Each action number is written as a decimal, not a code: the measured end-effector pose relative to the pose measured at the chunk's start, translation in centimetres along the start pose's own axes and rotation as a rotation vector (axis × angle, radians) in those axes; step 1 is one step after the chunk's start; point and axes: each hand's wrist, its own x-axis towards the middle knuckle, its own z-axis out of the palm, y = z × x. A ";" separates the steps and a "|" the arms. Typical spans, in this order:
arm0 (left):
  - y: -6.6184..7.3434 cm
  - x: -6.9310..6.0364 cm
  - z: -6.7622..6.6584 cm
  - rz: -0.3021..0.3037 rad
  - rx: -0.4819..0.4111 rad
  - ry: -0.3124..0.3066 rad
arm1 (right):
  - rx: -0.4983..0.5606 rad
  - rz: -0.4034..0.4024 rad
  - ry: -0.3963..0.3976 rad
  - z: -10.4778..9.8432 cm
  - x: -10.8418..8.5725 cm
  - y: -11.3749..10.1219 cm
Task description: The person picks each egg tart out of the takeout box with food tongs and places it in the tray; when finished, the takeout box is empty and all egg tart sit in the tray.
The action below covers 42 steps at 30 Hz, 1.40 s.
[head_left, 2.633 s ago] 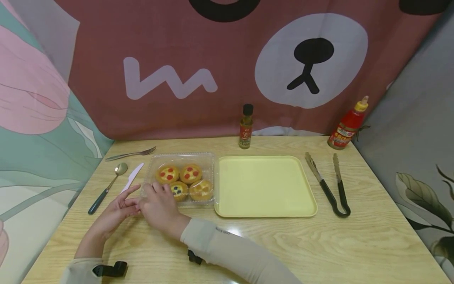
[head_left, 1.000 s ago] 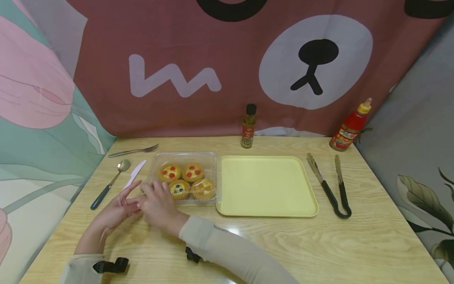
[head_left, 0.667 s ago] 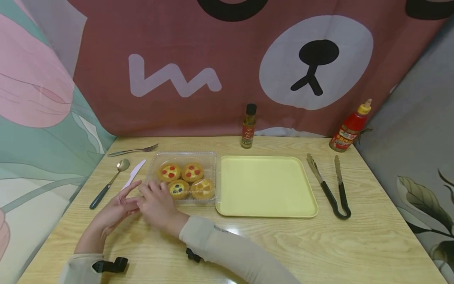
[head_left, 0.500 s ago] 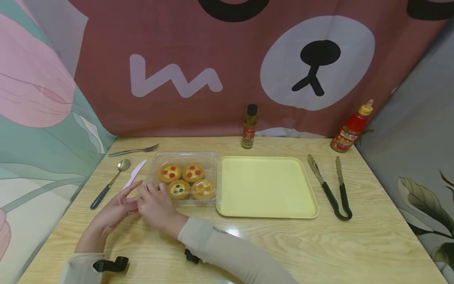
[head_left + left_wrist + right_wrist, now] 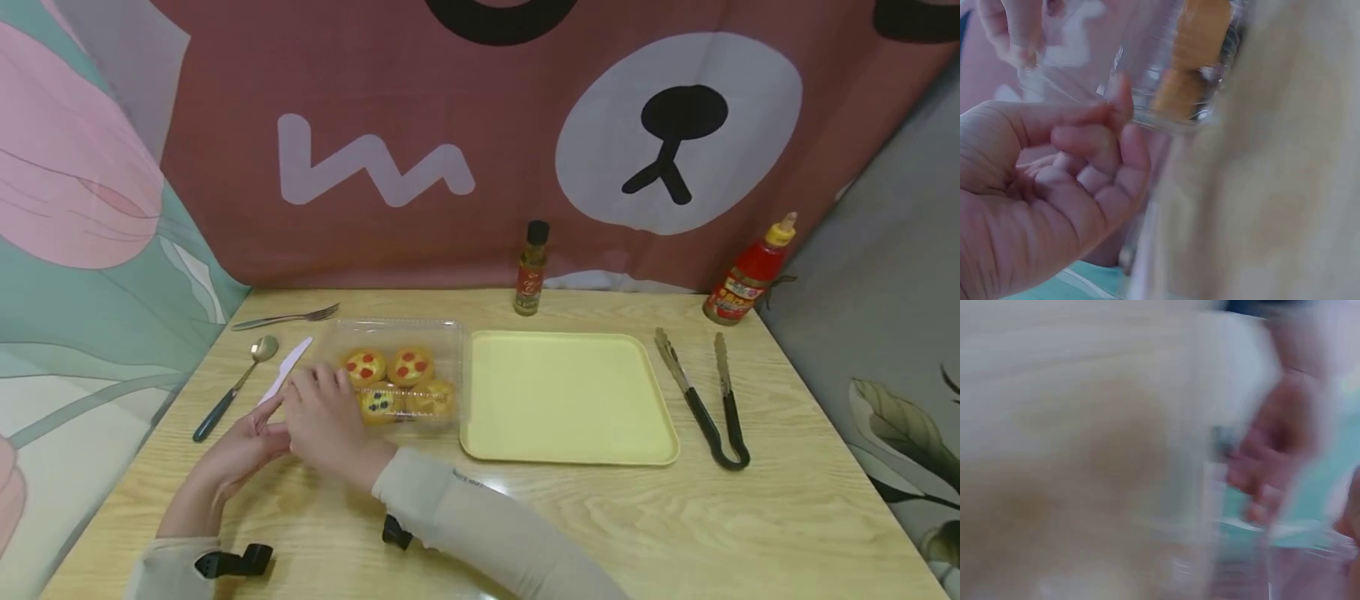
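The left hand [image 5: 243, 450] and the right hand [image 5: 326, 421] are pinching one plastic box [image 5: 397, 333].
Both are clamping on its near left corner. The box is resting toward the left edge of the table [image 5: 562, 525], with four tarts [image 5: 412, 366] inside, beside one yellow tray [image 5: 562, 396]. One fork [image 5: 288, 318], one spoon [image 5: 236, 385] and one knife [image 5: 288, 367] are lying nearer this edge.

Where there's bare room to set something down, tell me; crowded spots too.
Bare: the yellow tray, and the table patch bordered by the tray's near edge, tongs and the right sleeve. Crowded: the left side, with fork, spoon, knife, plastic container, left hand and right hand.
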 end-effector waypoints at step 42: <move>-0.9 0.6 0.5 0.017 -0.149 -0.070 | 0.176 -0.044 0.061 0.6 -3.3 2.0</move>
